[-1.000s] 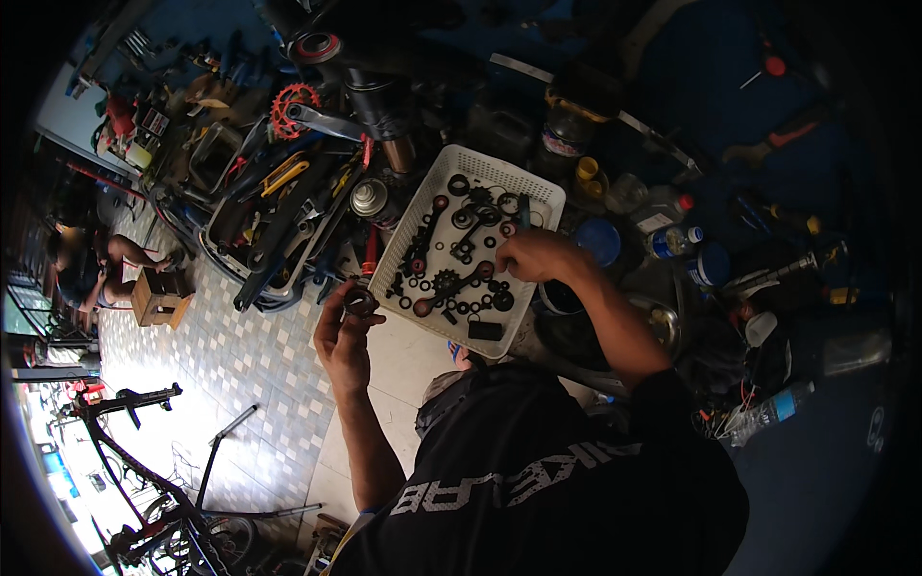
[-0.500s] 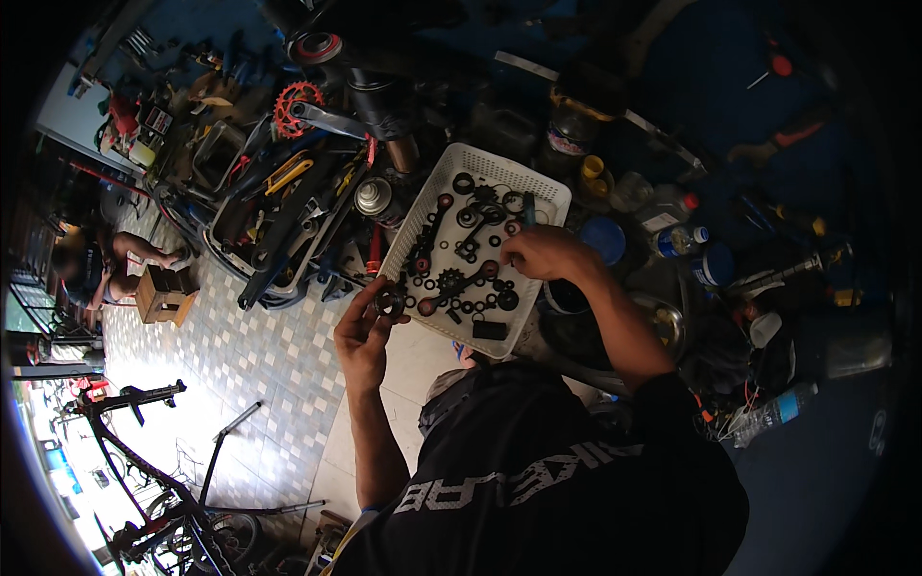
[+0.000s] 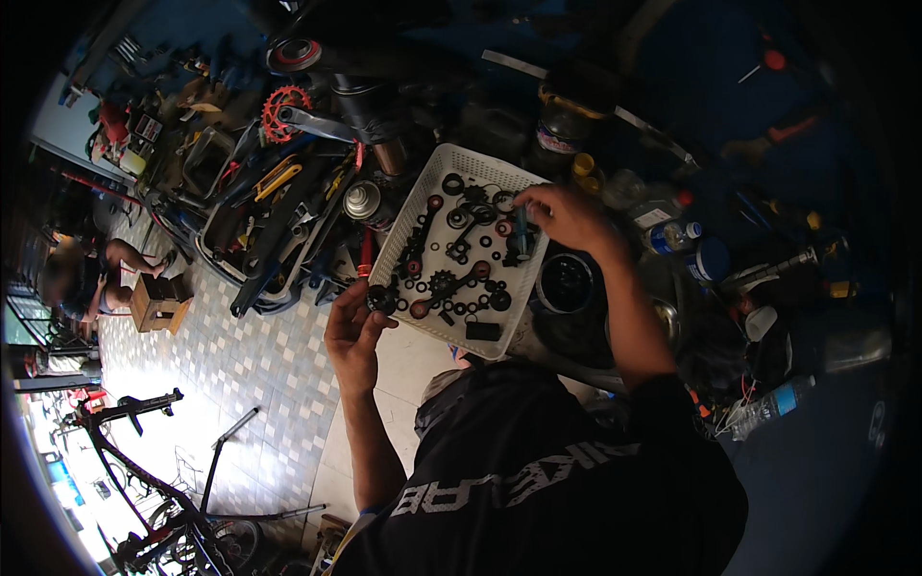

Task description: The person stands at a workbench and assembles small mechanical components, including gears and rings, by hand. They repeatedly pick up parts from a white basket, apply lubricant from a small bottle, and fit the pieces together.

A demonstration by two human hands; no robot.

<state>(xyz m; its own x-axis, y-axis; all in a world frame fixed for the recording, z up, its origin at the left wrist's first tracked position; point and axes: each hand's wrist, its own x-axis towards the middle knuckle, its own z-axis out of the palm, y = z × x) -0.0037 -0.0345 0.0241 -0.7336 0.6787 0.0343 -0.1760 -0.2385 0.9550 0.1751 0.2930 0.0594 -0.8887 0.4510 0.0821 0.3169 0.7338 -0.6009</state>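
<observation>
My left hand [image 3: 353, 336] is at the near left corner of a white perforated plastic basket [image 3: 415, 188]. Its fingertips pinch a dark round ring-shaped part [image 3: 381, 299]; its exact kind is too dark to tell. My right hand [image 3: 572, 221] is above the basket's right side, fingers curled at the top of a slim teal object [image 3: 521, 236], which it appears to grip. In the basket lie black crank arms [image 3: 423, 235], a small sprocket [image 3: 443, 283], several rings and a short black cylinder [image 3: 483, 331].
A spray can [image 3: 363, 201] and a tray of tools [image 3: 274, 245] stand left of the basket. On its right are a dark round bowl [image 3: 566, 282] and several bottles [image 3: 672, 236]. A bike frame [image 3: 144, 480] is at lower left. Another person [image 3: 96, 278] sits far left by a wooden box [image 3: 157, 302].
My right hand has risen from over the basket's middle right toward its far right side, to the teal object, which has shifted nearer. The left hand has turned the ring-shaped part slightly.
</observation>
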